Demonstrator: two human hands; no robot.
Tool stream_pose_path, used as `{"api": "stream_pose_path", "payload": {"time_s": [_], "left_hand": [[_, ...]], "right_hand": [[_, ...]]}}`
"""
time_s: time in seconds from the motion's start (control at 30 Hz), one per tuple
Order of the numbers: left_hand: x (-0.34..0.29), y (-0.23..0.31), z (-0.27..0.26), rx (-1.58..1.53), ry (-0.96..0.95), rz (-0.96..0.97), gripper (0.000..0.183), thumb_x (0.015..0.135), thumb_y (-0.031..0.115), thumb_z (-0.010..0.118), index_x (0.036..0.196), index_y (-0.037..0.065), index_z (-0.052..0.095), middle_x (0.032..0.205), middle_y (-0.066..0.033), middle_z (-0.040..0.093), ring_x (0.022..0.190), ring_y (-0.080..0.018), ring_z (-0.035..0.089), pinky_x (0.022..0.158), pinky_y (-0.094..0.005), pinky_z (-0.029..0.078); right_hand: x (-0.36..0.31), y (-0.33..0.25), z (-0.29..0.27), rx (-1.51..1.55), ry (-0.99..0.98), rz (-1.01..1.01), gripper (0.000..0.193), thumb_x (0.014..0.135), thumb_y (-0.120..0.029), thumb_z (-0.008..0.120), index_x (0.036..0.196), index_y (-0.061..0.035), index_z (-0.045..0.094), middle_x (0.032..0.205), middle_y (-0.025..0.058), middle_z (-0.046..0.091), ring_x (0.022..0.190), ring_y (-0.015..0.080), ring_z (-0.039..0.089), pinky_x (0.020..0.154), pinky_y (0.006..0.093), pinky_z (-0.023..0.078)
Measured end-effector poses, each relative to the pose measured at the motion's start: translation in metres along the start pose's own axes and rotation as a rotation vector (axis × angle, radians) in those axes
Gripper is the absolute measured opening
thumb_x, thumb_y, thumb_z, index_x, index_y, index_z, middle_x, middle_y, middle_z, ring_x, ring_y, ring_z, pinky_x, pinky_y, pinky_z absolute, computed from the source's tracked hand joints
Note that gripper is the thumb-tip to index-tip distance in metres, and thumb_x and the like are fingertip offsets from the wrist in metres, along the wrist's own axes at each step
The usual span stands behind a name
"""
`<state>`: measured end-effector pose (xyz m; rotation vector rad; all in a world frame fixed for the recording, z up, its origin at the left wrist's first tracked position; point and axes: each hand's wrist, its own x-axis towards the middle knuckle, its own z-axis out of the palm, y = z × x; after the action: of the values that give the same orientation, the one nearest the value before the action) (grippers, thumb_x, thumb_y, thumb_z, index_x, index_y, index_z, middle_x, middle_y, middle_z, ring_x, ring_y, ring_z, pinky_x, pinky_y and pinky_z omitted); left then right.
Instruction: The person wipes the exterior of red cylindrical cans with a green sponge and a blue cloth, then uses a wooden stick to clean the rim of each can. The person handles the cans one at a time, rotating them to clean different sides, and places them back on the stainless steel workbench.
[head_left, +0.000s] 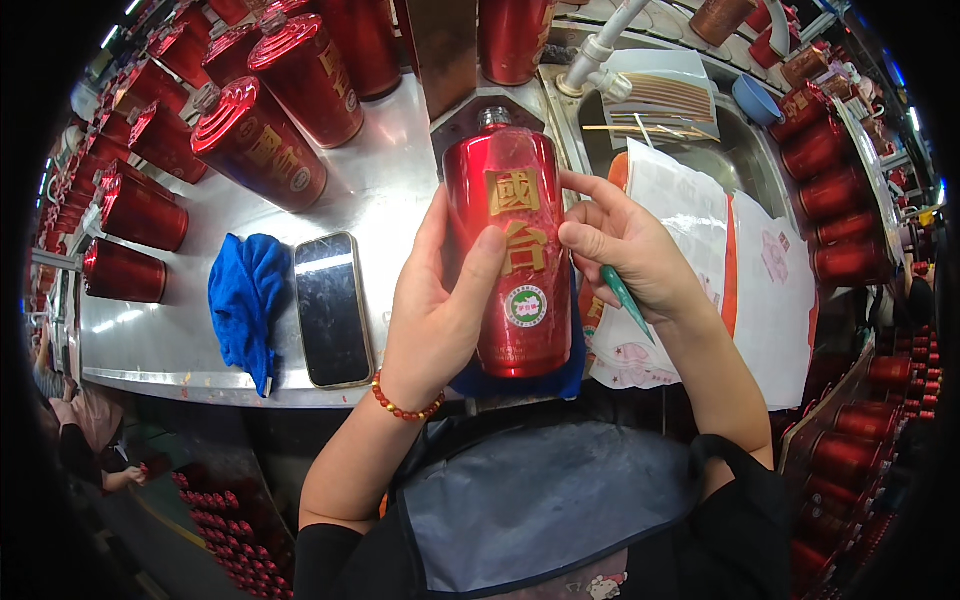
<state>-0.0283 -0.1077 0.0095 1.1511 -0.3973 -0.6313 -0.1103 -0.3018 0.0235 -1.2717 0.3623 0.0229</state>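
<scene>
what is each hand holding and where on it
Left hand grips the red bottle round its body, thumb on the front. Right hand holds a green tool and touches the bottle's side.

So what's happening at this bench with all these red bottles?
A person at a metal bench holds one red bottle upright in both hands. The left hand wraps its side, thumb on the gold lettering. The right hand touches the bottle's other side and grips a thin green tool. A blue cloth and a phone lie to the left. More red bottles lie in rows behind.
</scene>
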Motion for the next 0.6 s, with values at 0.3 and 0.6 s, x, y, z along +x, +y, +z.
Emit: {"api": "stream_pose_path", "payload": {"time_s": [0.3, 0.6], "left_hand": [[-0.011, -0.013, -0.017, 0.372, -0.019, 0.067, 0.087, 0.093, 0.029, 0.077, 0.156, -0.007, 0.030, 0.151, -0.0235, 0.045, 0.144, -0.0306, 0.041, 0.119, -0.0415, 0.033], [-0.028, -0.018, -0.028, 0.524, -0.046, 0.006, 0.093, 0.089, 0.033, 0.080, 0.156, -0.007, 0.030, 0.159, -0.0288, 0.032, 0.153, -0.0389, 0.025, 0.124, -0.0456, 0.023]], "right_hand": [[-0.007, -0.001, 0.008, -0.023, 0.049, 0.034, 0.073, 0.092, -0.023, 0.080, 0.150, 0.0026, 0.043, 0.095, 0.0003, 0.061, 0.077, 0.0058, 0.058, 0.068, 0.0189, 0.047], [-0.026, 0.019, 0.008, 0.034, -0.013, 0.083, 0.084, 0.085, -0.012, 0.086, 0.154, 0.0002, 0.040, 0.099, 0.0007, 0.053, 0.086, 0.0063, 0.059, 0.077, 0.0192, 0.049]]}}
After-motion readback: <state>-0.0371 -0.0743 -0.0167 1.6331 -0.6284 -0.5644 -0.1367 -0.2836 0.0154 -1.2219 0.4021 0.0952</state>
